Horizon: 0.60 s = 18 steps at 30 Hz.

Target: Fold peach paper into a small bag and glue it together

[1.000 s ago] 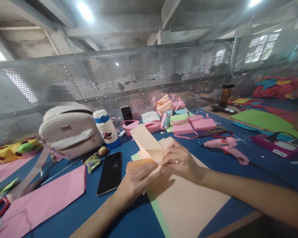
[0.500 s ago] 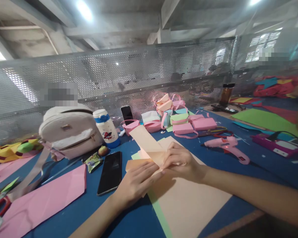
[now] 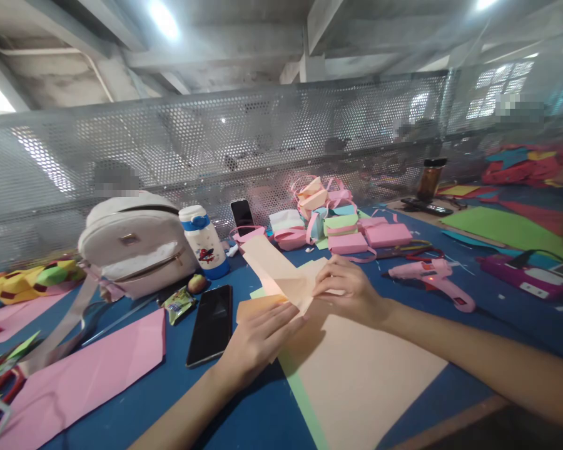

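A folded peach paper piece (image 3: 276, 273) stands up from a large peach sheet (image 3: 356, 375) on the blue table. My left hand (image 3: 258, 340) lies flat with its fingers stretched out, pressing down the piece's lower flap. My right hand (image 3: 349, 289) pinches the fold of the same piece from the right, fingers curled together. A green sheet (image 3: 300, 400) shows from under the peach sheet's left edge.
A black phone (image 3: 211, 325) lies left of my left hand, a pink sheet (image 3: 89, 375) further left. Behind stand a white backpack (image 3: 131, 244), a white bottle (image 3: 204, 240), another phone (image 3: 242, 215) and several pink paper boxes (image 3: 347, 231). A pink glue gun (image 3: 431, 281) lies at right.
The view has shifted slightly. My right hand has slid a little right and up along the fold; my left hand still presses the flap.
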{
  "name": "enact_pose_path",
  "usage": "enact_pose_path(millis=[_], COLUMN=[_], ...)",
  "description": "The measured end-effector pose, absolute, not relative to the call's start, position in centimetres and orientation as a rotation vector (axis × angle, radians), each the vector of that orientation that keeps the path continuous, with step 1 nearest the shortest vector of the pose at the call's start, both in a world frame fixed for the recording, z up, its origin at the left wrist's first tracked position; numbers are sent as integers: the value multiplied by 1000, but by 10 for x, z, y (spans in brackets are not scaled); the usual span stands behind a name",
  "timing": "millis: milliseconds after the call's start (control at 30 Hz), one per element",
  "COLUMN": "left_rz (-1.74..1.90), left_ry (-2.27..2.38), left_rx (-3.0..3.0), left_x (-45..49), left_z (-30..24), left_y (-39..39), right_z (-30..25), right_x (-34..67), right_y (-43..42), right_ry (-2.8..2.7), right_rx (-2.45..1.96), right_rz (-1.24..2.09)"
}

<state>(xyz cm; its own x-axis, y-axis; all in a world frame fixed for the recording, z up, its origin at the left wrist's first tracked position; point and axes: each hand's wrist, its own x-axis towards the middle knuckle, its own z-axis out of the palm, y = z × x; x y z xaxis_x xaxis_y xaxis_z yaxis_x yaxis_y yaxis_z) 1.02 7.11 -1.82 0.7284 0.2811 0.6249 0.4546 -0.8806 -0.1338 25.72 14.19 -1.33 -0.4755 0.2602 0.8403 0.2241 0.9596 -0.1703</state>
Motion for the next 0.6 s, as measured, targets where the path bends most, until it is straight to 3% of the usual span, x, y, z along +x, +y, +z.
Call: enact_pose_path(millis=[600], left_rz=[-877], left_ry=[-640], left_rx=[-2597], left_x=[4], left_z=[-22], left_y=[73], right_z=[-17], right_x=[261], right_y=[153], right_ry=[-2034], right_rx=[-381], right_rz=[8])
